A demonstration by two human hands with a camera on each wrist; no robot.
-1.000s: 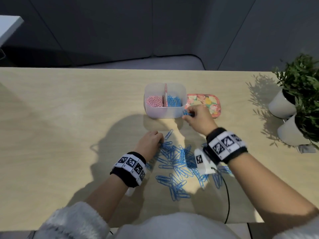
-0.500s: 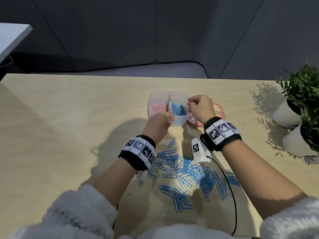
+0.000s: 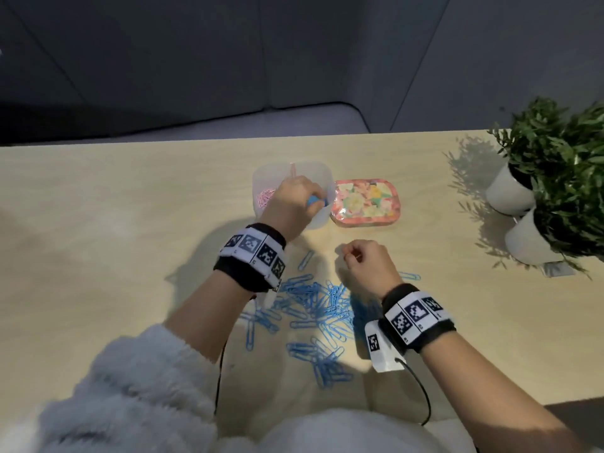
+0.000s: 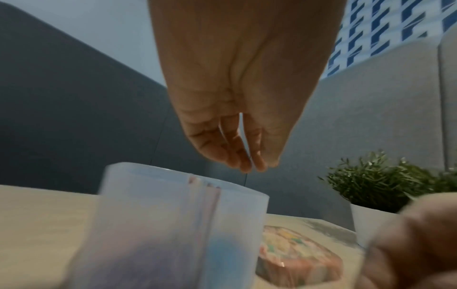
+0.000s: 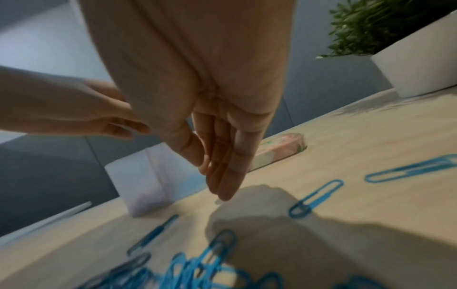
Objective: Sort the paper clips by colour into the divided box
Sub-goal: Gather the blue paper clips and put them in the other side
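The translucent divided box (image 3: 268, 171) stands at the table's middle back, with pink clips (image 3: 266, 196) in its left half and a blue smear (image 3: 316, 201) in its right half. My left hand (image 3: 304, 199) hovers over the right half. In the left wrist view the left hand's fingers (image 4: 252, 166) hang straight with their tips together above the box (image 4: 148, 215), and no clip shows between them. Several blue clips (image 3: 313, 308) lie scattered in front of me. My right hand (image 3: 351, 256) is just above the table at the pile's far edge. Its fingers (image 5: 220, 187) point down, straight and empty.
A floral tin (image 3: 366, 202) lies flat against the box's right side. Two potted plants (image 3: 555, 152) in white pots (image 3: 506, 194) stand at the far right. Single blue clips (image 3: 408, 276) lie apart from the pile. A black cable (image 3: 418, 387) trails from my right wrist.
My left hand rose from the box's front edge to above its right half. My right hand came back from the box to the table by the pile.
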